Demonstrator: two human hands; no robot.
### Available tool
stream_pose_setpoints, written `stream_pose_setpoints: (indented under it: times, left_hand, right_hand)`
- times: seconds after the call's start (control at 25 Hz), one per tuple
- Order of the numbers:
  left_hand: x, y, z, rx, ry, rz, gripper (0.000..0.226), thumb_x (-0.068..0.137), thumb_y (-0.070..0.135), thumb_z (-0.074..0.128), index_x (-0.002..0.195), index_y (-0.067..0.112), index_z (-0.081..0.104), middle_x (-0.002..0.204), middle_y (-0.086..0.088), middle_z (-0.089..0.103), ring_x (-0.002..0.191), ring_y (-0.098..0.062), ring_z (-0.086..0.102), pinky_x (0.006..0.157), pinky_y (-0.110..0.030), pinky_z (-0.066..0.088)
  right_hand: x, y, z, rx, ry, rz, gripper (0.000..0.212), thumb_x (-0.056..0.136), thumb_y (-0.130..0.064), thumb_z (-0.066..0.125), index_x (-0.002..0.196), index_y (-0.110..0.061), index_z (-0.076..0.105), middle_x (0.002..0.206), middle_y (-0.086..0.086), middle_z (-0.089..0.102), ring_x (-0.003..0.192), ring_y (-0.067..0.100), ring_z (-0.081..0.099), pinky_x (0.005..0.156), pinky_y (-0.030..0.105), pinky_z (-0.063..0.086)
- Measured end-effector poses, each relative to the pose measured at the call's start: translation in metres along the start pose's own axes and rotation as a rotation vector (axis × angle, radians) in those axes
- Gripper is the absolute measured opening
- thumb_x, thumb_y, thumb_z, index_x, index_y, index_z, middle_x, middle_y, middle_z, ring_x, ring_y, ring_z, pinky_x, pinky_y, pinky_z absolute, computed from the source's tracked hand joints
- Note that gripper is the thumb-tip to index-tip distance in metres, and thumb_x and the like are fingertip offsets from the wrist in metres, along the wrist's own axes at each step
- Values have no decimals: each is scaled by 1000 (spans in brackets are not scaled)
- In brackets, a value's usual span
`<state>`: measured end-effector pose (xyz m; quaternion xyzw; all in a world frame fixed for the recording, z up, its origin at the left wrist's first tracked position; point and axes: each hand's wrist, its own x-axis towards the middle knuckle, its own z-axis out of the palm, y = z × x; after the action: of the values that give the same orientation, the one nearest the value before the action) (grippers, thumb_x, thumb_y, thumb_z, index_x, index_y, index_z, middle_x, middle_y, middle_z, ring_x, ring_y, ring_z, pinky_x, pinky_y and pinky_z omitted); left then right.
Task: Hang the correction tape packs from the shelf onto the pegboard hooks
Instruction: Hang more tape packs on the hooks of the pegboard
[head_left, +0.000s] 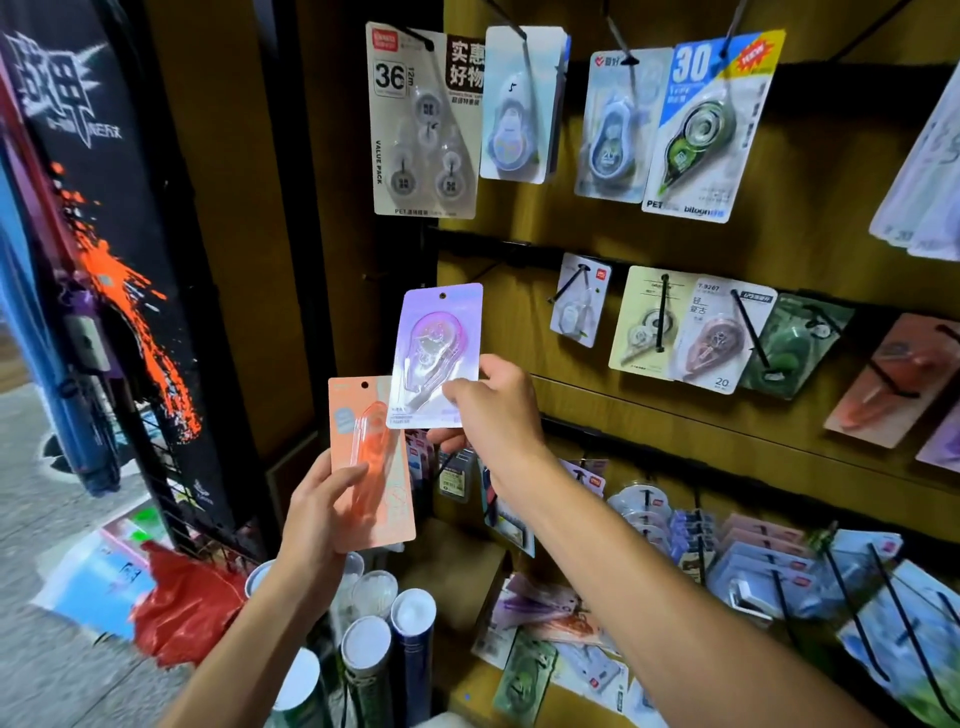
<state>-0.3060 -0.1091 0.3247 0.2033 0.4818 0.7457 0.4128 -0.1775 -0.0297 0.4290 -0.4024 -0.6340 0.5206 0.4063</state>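
Note:
My right hand (493, 410) pinches the lower right corner of a purple correction tape pack (436, 343) and holds it upright in front of the wooden pegboard (805, 249), just left of an empty black hook (478, 275) in the middle row. My left hand (317, 514) grips an orange correction tape pack (371, 467) lower down and to the left, its hang hole at the top. Several other packs hang on hooks across the board. More loose packs (545, 618) lie on the shelf at the bottom.
A black printed panel (104, 218) stands at the left of the display. Rolled paper tubes (389, 634) stand upright below my hands. A red bag (182, 608) and a blue box lie on the floor at the lower left. Long bare hooks (893, 613) stick out at the lower right.

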Motion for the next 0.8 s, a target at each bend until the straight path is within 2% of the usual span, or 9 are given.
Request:
stream_pose_setpoints:
  times: [0.12, 0.28, 0.4, 0.56, 0.68, 0.8]
  left_hand:
    - [1, 2, 1, 13, -2, 10, 28, 93, 8, 50, 116, 18, 63, 103, -13, 70, 73, -26, 69, 44, -36, 54]
    - [10, 8, 9, 52, -11, 42, 25, 93, 9, 53, 111, 21, 66, 94, -8, 73, 66, -21, 72, 43, -33, 54]
    - [35, 14, 19, 62, -31, 75, 23, 91, 9, 57, 112, 14, 66, 102, -15, 73, 75, -26, 70, 57, -38, 59]
    - [67, 5, 31, 84, -63, 77, 21, 88, 7, 62, 107, 11, 68, 102, -16, 74, 80, -30, 71, 66, -40, 58]
    - [87, 1, 34, 114, -74, 59, 22, 86, 7, 65, 107, 13, 70, 99, -11, 76, 81, -28, 72, 66, -36, 57]
    - [94, -11, 35, 143, -89, 43, 23, 85, 11, 67, 107, 15, 71, 100, -9, 76, 83, -28, 73, 65, -35, 55]
  right_hand:
    - [15, 4, 0, -65, 40, 19, 24, 83, -2, 44, 98, -5, 62, 87, 13, 73, 50, 23, 68, 47, 31, 52]
    - [62, 22, -3, -142, 155, 96, 31, 82, -6, 44, 109, -1, 60, 98, 18, 71, 50, 23, 70, 46, 30, 52]
    - [110, 26, -5, -112, 222, 143, 25, 85, -6, 46, 105, -2, 60, 95, 16, 71, 50, 26, 69, 46, 31, 54]
    - [173, 29, -15, 13, 289, 192, 12, 89, -3, 45, 95, -7, 55, 90, 10, 65, 49, 26, 64, 48, 29, 52]
    - [224, 38, -25, 141, 341, 217, 30, 89, -3, 49, 119, -6, 50, 112, 11, 61, 50, 28, 65, 53, 35, 58]
    - [247, 49, -31, 156, 326, 257, 38, 91, -4, 53, 128, -5, 45, 117, 11, 57, 64, 28, 69, 58, 37, 60]
